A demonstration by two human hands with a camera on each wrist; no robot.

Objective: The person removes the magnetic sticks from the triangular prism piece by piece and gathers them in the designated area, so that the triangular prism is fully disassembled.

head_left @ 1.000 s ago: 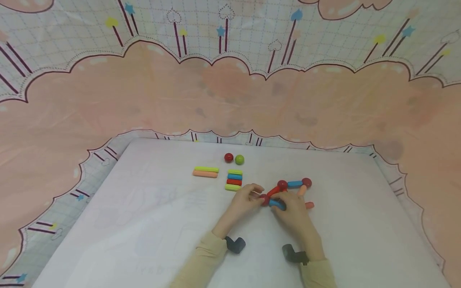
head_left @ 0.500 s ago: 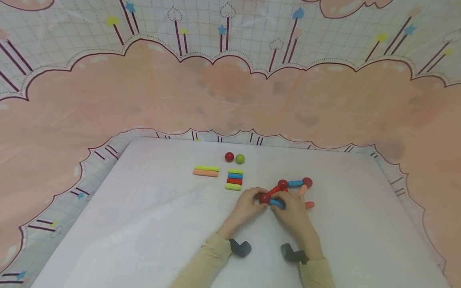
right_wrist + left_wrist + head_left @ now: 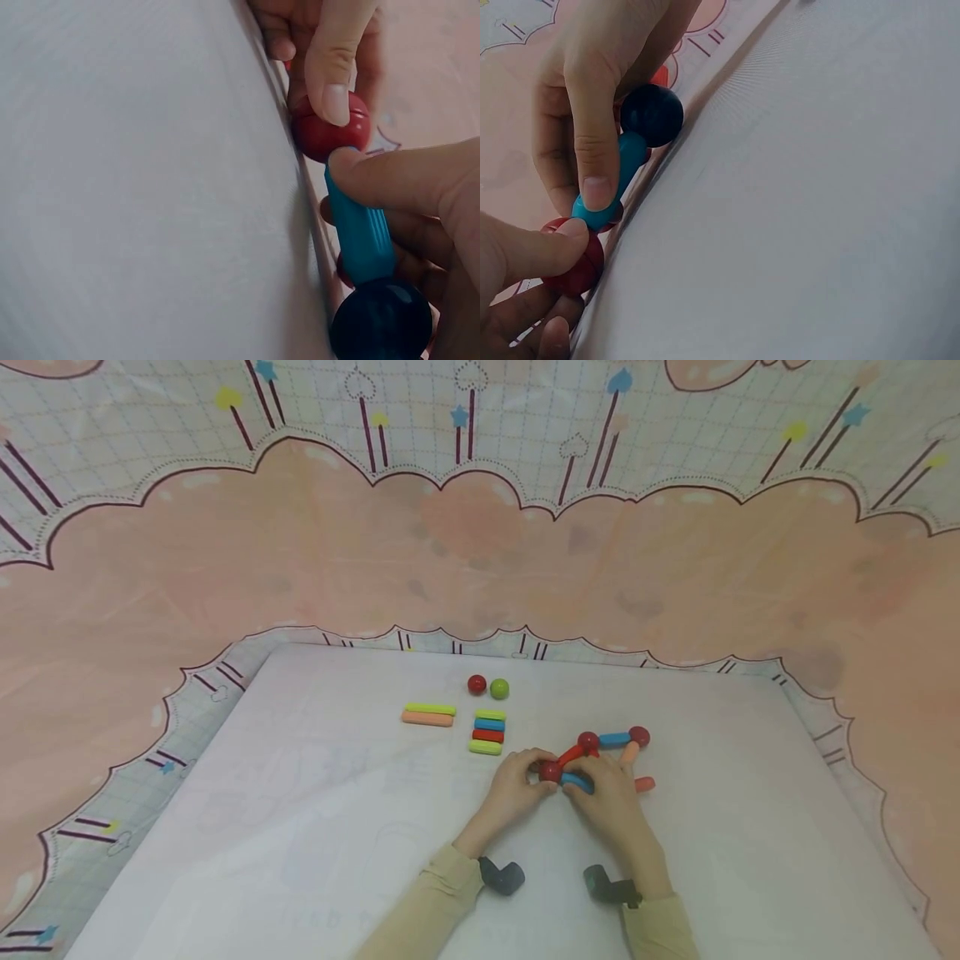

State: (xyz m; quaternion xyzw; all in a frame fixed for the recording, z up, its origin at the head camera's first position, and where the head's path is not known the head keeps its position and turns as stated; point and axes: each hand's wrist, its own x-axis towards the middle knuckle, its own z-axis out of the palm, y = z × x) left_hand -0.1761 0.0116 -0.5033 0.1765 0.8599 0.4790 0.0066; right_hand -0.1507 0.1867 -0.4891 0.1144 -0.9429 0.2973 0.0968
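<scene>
Red ball (image 3: pixel 551 772), pinched in the left grip (image 3: pixel 516 782), meets the blue rod (image 3: pixel 364 232) pinched in the right grip (image 3: pixel 611 793) beside it. A crooked push could make the rod slip, or wrench the red rod (image 3: pixel 571 755) just beyond both grips. No brand shows; faint marks on the table (image 3: pixel 750 827), left of the grips, are unreadable.

In the head view, the right hand (image 3: pixel 609 797) pretty much covers the dark ball (image 3: pixel 382 319), and the right wrist view crops its bottom. Table (image 3: pixel 225 860) print's too blurry to read.
</scene>
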